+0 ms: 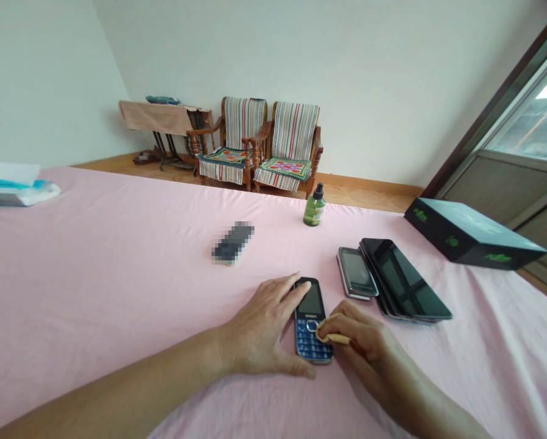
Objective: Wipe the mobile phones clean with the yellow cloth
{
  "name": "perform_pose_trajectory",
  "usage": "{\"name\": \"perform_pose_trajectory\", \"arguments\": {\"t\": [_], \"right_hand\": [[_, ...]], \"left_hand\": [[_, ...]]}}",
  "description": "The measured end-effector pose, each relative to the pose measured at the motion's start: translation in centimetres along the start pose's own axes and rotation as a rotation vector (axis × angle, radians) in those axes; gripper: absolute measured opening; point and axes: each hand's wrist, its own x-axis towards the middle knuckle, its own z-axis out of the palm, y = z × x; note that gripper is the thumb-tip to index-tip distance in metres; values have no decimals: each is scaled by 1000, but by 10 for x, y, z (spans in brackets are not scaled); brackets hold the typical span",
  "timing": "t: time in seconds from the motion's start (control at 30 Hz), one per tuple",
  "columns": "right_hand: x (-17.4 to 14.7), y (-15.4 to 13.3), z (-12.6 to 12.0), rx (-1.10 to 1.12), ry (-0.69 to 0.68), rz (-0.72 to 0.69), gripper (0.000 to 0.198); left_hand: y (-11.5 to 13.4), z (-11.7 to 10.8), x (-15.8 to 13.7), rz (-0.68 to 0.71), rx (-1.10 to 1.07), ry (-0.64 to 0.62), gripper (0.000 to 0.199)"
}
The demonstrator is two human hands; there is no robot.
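Note:
A blue-and-black keypad phone (311, 300) lies face up on the pink cloth-covered surface (117, 268). My left hand (263, 324) steadies it from the left, fingers at its upper edge and screen, thumb by its bottom edge. Pinched in my right hand (367, 338) is a small yellow cloth (333, 337), pressed on the right side of the phone's keys. Part of the keypad is hidden under the cloth and fingers. Just right of the phone, a silver-edged phone (357, 271) rests on another beside a stack of dark tablets or large phones (403, 277).
A blurred-out phone (233, 242) lies farther off, left of centre. Near the far edge stands a green spray bottle (314, 207). At the right is a black box (469, 235), and at the far left a tissue pack (17, 186). Two wooden chairs (288, 143) stand beyond.

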Motion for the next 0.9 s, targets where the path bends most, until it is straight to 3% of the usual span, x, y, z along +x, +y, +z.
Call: {"name": "perform_pose_trajectory", "arguments": {"t": [0.4, 0.63, 0.9], "right_hand": [[-8, -10, -5, -12, -116, 26, 28], [-3, -2, -1, -52, 9, -3, 25], [-7, -9, -5, -14, -121, 28, 28]], "left_hand": [[-3, 2, 0, -1, 5, 2, 114], [-3, 3, 0, 18, -10, 31, 112], [-3, 2, 0, 3, -14, 21, 113]]}}
